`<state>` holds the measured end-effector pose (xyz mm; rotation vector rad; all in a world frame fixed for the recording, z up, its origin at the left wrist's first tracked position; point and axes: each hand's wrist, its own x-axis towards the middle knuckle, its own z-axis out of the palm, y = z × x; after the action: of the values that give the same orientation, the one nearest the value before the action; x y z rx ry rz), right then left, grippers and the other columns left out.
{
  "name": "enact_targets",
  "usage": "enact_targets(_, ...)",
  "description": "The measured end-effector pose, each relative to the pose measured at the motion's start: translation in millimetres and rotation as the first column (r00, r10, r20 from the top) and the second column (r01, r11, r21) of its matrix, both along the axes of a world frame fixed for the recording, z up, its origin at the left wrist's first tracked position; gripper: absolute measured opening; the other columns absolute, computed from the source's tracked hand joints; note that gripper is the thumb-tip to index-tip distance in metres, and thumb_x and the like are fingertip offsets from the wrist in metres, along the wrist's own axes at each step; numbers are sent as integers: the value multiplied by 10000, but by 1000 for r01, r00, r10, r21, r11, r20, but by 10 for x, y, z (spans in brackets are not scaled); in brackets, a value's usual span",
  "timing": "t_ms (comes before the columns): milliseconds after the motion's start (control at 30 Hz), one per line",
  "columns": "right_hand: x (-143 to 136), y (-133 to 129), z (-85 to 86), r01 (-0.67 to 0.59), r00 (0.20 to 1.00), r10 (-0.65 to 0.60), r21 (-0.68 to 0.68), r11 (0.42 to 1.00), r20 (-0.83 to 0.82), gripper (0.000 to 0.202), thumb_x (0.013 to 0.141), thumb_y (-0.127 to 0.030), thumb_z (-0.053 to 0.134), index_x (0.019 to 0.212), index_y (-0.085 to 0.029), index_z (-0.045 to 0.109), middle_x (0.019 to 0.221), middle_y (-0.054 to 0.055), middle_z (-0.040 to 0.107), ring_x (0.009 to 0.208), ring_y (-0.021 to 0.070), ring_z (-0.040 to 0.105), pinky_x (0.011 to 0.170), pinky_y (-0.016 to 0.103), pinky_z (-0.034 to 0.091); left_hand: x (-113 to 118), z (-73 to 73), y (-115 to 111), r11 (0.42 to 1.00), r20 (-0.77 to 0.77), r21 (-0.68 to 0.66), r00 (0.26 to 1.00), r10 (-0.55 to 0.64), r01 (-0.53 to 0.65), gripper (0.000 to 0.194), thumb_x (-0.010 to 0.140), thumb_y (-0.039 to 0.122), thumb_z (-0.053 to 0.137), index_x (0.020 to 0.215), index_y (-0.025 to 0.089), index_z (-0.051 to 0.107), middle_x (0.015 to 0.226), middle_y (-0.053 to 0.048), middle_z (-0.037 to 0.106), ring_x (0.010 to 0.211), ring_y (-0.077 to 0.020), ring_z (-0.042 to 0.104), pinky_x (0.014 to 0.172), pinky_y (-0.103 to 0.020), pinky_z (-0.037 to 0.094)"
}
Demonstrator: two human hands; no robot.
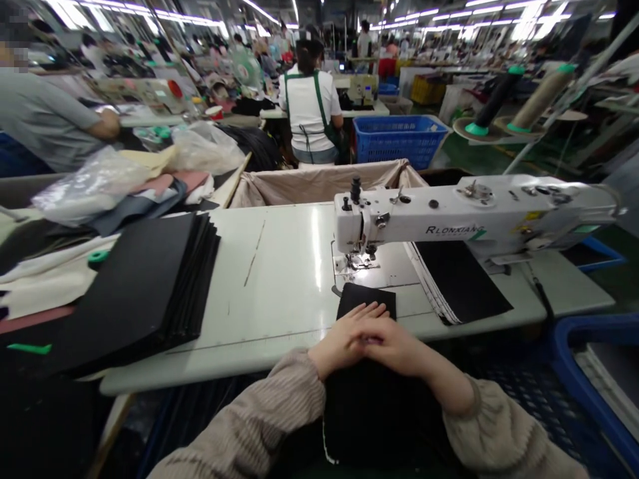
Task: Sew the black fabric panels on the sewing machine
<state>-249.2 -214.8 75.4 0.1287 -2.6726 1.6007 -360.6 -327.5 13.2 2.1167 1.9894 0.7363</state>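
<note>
At the near edge of the white sewing table [279, 279], both hands rest flat on a black fabric piece [367, 301] that hangs over the table edge toward the lap. Left hand [344, 339] and right hand [392, 342] lie together, fingers overlapping, pressing down without clamping anything. Just beyond the fabric stands the sewing machine [469, 216], its needle foot near the fabric's far edge. A stack of black panels [150, 286] sits well to the left, another black stack [462, 279] to the right under the machine arm.
</note>
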Motion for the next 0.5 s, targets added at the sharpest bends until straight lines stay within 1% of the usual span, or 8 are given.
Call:
enact_targets(67,-291,183,-163,178,983,-169,123,976,-78,287,974,-361,499,1169,-218,654,1175,50,701,1077,185,637,939,308,475,-91,-67,-258,993,-23,-26,993,118,-119,561,941,329,577,1466,230,405,1465,-109,497,1403,-250,410,1189,-414,328)
enact_targets(100,-441,262,-244,246,967,-225,217,945,-115,318,977,-336,490,1247,-225,615,1262,57,665,1141,193,614,964,318,470,-157,-72,-400,982,-42,-43,983,181,-183,567,956,347,551,1483,231,376,1487,-111,470,1418,-249,386,1190,-440,320)
enact_targets(167,-714,374,-389,297,954,-252,407,864,-162,405,974,-272,474,1375,-235,517,1418,65,561,1246,208,557,972,329,476,-306,-52,-648,956,-84,-84,958,273,-280,582,984,357,498,1519,243,299,1546,-101,383,1450,-245,324,1190,-483,304)
enact_targets(233,-901,435,-498,288,958,-235,550,784,-166,482,956,-206,467,1436,-251,449,1482,52,495,1258,208,552,923,316,506,-450,-32,-805,933,-121,-125,939,322,-337,588,1000,366,464,1537,263,248,1578,-81,325,1466,-233,286,1190,-482,297)
enact_targets(267,-948,457,-537,273,962,-224,597,754,-157,501,946,-189,469,1442,-260,442,1485,42,492,1240,206,568,893,308,519,-513,-29,-841,928,-132,-141,936,326,-343,588,1004,375,455,1540,269,239,1583,-74,314,1470,-229,277,1194,-475,291)
enact_targets(333,-952,503,-592,247,968,-208,651,718,-138,497,934,-193,481,1422,-283,469,1465,14,516,1193,201,602,858,305,533,-616,-34,-837,927,-143,-164,938,315,-337,591,1006,393,448,1543,274,232,1590,-61,302,1477,-222,261,1202,-461,277)
enact_targets(400,-871,562,-630,233,971,-202,669,705,-126,477,932,-217,486,1399,-310,497,1447,-15,535,1163,194,619,854,312,536,-695,-38,-755,932,-148,-174,944,295,-319,592,1006,405,446,1543,277,234,1595,-49,291,1482,-219,245,1210,-449,263)
enact_targets(500,-725,639,-678,242,968,-221,674,698,-118,461,930,-232,482,1381,-323,520,1445,-29,536,1160,185,618,864,313,529,-795,-12,-557,944,-152,-181,956,250,-276,595,1004,422,448,1542,276,240,1598,-42,287,1481,-221,250,1209,-436,261)
